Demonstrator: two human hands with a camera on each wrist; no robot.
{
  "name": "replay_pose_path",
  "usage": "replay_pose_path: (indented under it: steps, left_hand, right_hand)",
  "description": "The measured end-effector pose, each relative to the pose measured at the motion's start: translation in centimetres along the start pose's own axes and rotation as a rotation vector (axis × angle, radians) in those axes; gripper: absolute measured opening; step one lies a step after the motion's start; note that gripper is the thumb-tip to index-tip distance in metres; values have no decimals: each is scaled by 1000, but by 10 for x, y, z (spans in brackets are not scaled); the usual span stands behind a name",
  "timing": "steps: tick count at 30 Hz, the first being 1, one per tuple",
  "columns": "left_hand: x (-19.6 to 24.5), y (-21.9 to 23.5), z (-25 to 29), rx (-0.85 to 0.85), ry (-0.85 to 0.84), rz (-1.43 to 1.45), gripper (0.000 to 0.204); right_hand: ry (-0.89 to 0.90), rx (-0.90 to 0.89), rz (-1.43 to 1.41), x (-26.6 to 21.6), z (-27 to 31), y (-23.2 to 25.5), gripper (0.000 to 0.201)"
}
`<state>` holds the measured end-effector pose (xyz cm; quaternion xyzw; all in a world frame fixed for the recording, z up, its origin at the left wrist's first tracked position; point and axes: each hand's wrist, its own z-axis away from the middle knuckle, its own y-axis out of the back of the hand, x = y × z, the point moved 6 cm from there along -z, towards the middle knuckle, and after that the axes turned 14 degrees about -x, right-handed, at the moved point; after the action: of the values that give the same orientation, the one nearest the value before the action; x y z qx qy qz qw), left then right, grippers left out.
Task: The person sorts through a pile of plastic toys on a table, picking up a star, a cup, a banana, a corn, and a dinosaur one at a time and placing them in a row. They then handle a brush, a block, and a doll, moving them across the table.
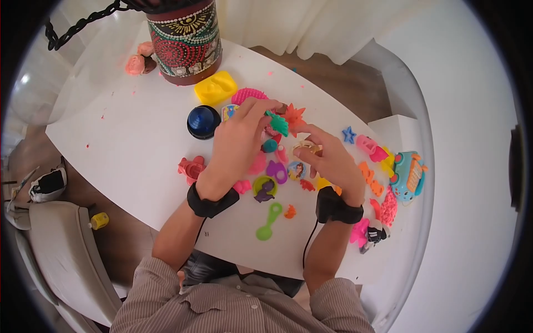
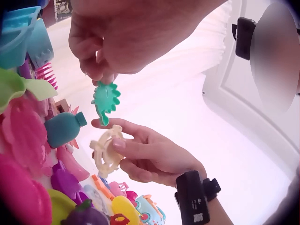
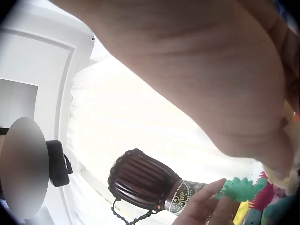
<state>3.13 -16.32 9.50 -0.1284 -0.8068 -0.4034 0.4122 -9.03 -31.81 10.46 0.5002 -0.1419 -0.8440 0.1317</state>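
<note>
My left hand (image 1: 237, 141) pinches a green spiky-edged piece (image 1: 277, 123) between thumb and fingers, held above the toys; in the left wrist view the green piece (image 2: 107, 99) hangs from the fingertips. To its right, my right hand (image 1: 336, 164) grips a cream ring-shaped piece (image 1: 307, 147) by thumb and fingers. The left wrist view shows this cream piece (image 2: 108, 151) upright, just below the green one and apart from it. An orange spiky piece (image 1: 294, 115) lies behind, between the hands. Beneath them is a teal bottle-like toy (image 1: 270, 146).
Near the hands lie a dark blue domed object (image 1: 203, 122), a yellow mould (image 1: 216, 87), a purple piece (image 1: 276, 172) and a green spoon (image 1: 269, 222). A patterned drum (image 1: 186, 44) stands at the back left. A turquoise toy (image 1: 408, 176) sits at the right edge of the white table (image 1: 139, 166).
</note>
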Motion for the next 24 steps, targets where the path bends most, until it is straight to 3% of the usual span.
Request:
replay_pose_path:
  steps: [5,8,14,15,19,24]
  left_hand:
    - [-3,12,-3,58,-3,-90,34]
    - [-3,20,-4,121,-25,-45,30]
    - [-9,33,-4,221,-25,20,24]
    - [-13,34,-3,214,45,63,24]
    - [-16,40,-2,207,185,166,24]
    - [-21,45,-1,235,153,148,25]
  right_hand:
    - [-6,-69,51,-2,-8,-13,38]
    - [60,-64,118,-5,-10,-18,39]
    - [24,-101,108,-8,-13,-24,45]
    - [27,-100,103,-7,-14,-25,45]
    - [92,-73,163,-7,-19,-30,44]
    - [170,41,291,-19,-16,-36,44]
